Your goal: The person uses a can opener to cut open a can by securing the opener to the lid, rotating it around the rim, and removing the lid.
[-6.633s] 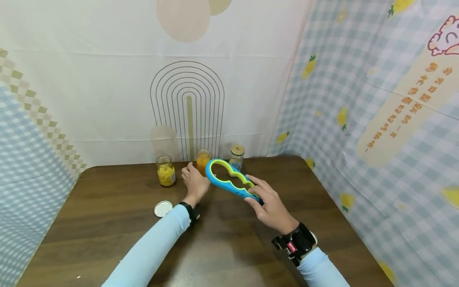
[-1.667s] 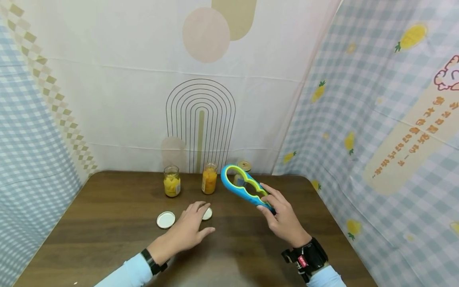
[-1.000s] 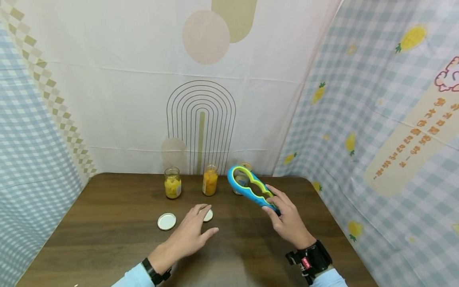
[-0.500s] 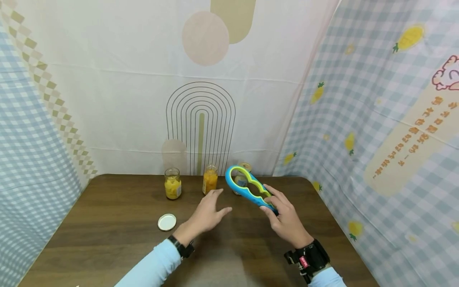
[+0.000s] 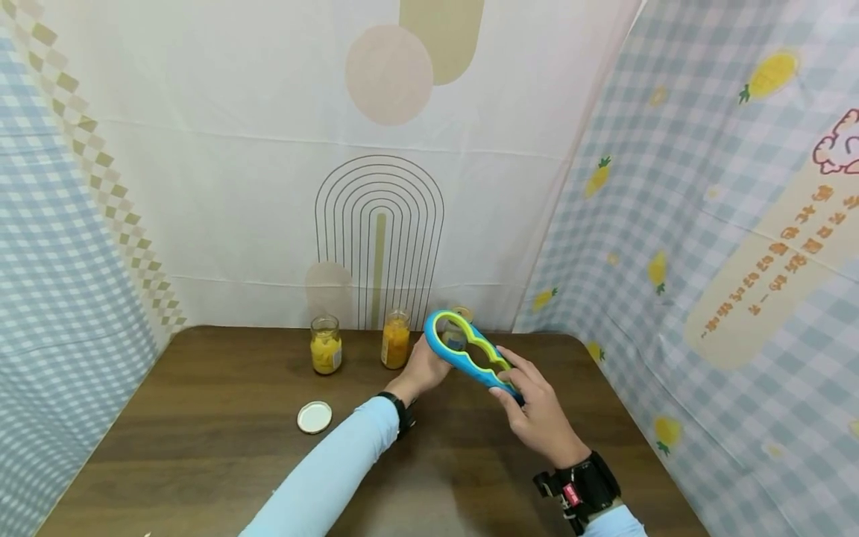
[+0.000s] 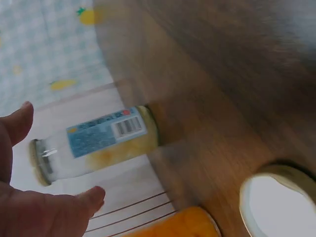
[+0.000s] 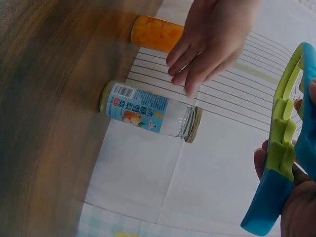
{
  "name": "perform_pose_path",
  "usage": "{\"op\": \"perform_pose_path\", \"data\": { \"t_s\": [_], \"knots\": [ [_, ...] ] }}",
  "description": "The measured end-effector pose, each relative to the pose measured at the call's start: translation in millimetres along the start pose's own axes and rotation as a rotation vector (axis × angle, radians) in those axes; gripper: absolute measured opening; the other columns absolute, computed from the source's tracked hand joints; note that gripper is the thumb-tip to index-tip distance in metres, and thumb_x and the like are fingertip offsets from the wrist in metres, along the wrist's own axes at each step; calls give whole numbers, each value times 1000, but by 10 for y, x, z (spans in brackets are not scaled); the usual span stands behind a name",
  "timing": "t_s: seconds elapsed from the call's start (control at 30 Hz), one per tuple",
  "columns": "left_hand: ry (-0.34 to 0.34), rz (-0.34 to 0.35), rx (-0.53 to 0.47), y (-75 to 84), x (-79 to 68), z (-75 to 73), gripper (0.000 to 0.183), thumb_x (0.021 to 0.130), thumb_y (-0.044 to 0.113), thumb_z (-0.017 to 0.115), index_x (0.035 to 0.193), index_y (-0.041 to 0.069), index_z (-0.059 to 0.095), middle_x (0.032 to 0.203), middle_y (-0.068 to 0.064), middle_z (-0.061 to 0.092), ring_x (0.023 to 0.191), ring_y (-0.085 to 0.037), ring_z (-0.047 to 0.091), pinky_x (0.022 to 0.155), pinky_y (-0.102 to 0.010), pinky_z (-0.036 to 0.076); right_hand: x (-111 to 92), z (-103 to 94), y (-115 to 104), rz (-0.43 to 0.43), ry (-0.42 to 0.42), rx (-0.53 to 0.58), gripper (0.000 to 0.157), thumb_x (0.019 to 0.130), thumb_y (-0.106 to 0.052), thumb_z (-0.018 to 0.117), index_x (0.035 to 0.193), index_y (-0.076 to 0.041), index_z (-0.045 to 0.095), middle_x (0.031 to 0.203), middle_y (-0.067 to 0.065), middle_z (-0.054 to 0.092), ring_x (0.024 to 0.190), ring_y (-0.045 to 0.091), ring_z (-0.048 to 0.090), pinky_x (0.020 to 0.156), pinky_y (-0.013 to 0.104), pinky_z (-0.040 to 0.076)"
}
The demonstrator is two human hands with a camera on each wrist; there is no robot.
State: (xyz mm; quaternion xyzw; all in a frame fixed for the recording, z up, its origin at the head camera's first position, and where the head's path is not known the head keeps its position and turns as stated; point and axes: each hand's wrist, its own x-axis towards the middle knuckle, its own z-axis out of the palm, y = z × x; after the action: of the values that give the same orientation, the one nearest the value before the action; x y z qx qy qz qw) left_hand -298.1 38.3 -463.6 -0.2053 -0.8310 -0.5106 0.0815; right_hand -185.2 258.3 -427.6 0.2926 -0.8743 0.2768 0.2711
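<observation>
My right hand [image 5: 540, 414] grips a jar opener [image 5: 463, 365], a blue loop with a scalloped yellow-green lining, held above the table. My left hand [image 5: 427, 367] reaches toward a glass jar [image 7: 143, 111] with a gold lid, a blue label and pale fruit inside. In the left wrist view, thumb and fingers are spread to either side near the lid end of this jar [image 6: 103, 138], with a gap showing. From the head, the opener and left hand partly cover that jar. A lidless jar of orange fruit [image 5: 395, 343] stands just left of the left hand.
Farther left on the brown table [image 5: 221, 418] is a lidless jar of yellow fruit [image 5: 326, 352]. A lid [image 5: 314, 418] lies white side up before it. Another lid [image 6: 276, 207] shows in the left wrist view. A white cloth [image 5: 255, 186] hangs behind.
The left hand was at the orange jar, then over a lid placed in front of it, and has now moved forward and right to the lidded jar. The right hand keeps the opener almost still.
</observation>
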Motion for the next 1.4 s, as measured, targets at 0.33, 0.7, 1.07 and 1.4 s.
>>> {"op": "perform_pose_path", "data": {
  "t_s": [0.33,0.7,1.07,1.4],
  "knots": [
    [-3,-112,-148,-95,151,207,54,96,14,80,141,-3,57,139,-27,63,129,-44,61,114,-62,49,-167,-16,24,38,-6,9,19,97,-4,76,111,-13,68,159,17,55,119,23,63,81,30,51],
    [93,-209,-220,91,297,254,20,97,5,75,113,-5,68,115,-24,72,109,-37,66,102,-55,56,-113,7,58,5,-8,20,18,97,-3,76,110,-13,68,159,17,55,116,21,63,81,32,51],
    [91,-146,-234,61,254,240,43,96,6,77,134,-8,61,135,-29,66,133,-45,60,117,-61,48,-67,-17,14,-9,-25,27,17,98,-5,75,111,-14,68,159,20,55,112,16,59,82,29,48],
    [46,-34,-264,-54,289,183,36,97,5,76,129,-5,62,126,-26,68,121,-41,64,108,-58,54,-4,-15,-8,-31,-27,33,17,98,-3,74,110,-13,67,158,21,54,107,13,56,83,27,46]
  ]
}}
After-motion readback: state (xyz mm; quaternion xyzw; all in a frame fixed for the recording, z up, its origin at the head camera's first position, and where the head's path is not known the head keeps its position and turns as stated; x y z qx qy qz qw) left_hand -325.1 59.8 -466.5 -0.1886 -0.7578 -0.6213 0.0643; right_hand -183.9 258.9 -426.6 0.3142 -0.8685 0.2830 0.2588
